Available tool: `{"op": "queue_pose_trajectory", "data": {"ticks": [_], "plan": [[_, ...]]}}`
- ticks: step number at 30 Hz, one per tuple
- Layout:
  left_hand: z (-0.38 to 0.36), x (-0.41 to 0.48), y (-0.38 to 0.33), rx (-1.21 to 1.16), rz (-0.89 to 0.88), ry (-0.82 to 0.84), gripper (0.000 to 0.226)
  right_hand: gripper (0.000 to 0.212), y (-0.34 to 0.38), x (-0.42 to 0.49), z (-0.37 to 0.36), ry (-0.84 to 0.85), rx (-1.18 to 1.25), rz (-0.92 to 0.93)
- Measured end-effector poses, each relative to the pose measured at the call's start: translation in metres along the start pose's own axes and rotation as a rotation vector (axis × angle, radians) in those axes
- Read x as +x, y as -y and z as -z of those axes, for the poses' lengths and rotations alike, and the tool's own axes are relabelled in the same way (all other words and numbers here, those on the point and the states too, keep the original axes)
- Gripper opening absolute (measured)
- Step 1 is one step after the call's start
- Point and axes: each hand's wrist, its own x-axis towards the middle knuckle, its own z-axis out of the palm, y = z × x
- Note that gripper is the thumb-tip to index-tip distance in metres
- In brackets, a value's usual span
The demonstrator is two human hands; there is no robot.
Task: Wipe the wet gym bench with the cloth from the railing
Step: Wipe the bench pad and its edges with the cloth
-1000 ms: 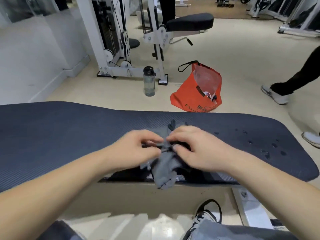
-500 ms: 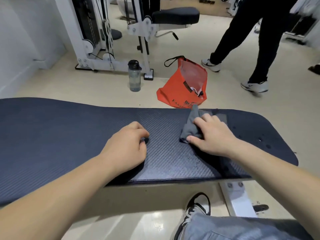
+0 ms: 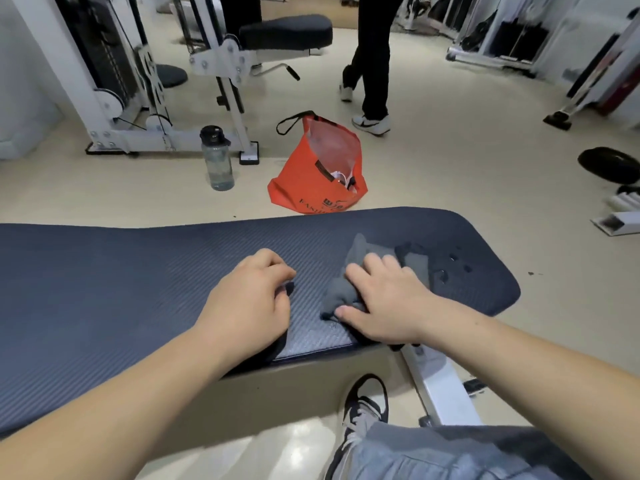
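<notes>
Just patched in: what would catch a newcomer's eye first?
The right hand grips a bunched grey cloth on the dark bench pad, with water drops just beyond it near the pad's right end. The left hand rests alongside, fingers curled. Behind the bench, an orange bag sits on the floor.

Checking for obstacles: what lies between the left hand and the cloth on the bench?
Between left hand and cloth, only bare ribbed bench pad, per the head view.
</notes>
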Motion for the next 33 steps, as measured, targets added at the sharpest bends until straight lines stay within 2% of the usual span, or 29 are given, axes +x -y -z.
{"op": "queue_pose_trajectory", "data": {"ticks": [2, 4, 9, 10, 12, 16, 17, 19, 23, 26, 30, 33], "plan": [[-0.007, 0.003, -0.008, 0.008, -0.011, 0.004, 0.032, 0.054, 0.007, -0.016, -0.001, 0.032, 0.004, 0.129], [-0.014, 0.005, -0.017, 0.005, -0.019, 0.015, 0.032, 0.054, -0.009, -0.016, 0.003, 0.017, 0.051, 0.084], [-0.03, 0.014, -0.036, -0.03, -0.061, 0.006, 0.033, 0.063, -0.101, -0.009, -0.004, -0.041, 0.059, -0.464], [-0.033, 0.016, -0.038, -0.031, -0.066, 0.006, 0.033, 0.064, -0.111, -0.012, -0.007, -0.046, 0.068, -0.527], [-0.041, 0.021, -0.044, -0.029, -0.078, 0.01, 0.032, 0.061, -0.108, -0.018, -0.011, -0.035, 0.075, -0.5], [-0.053, 0.029, -0.053, -0.037, -0.107, -0.01, 0.03, 0.053, -0.075, -0.028, -0.016, -0.046, 0.082, -0.13], [-0.055, 0.031, -0.056, -0.044, -0.115, -0.022, 0.03, 0.054, -0.078, -0.027, -0.016, -0.051, 0.111, -0.089], [-0.057, 0.038, -0.059, -0.059, -0.123, -0.044, 0.03, 0.061, -0.099, -0.022, -0.015, -0.084, 0.174, -0.163], [-0.058, 0.053, -0.063, -0.106, -0.111, -0.083, 0.031, 0.064, -0.159, -0.009, -0.02, -0.243, 0.157, -0.596], [-0.055, 0.059, -0.057, -0.113, -0.099, -0.092, 0.03, 0.065, -0.172, 0.011, -0.025, -0.26, 0.2, -0.795], [-0.044, 0.055, -0.042, -0.093, -0.075, -0.098, 0.03, 0.062, -0.149, 0.05, -0.017, -0.273, 0.243, -0.853], [-0.031, 0.047, -0.029, -0.082, -0.056, -0.123, 0.029, 0.061, -0.104, 0.08, -0.004, -0.262, 0.254, -0.673]]}}
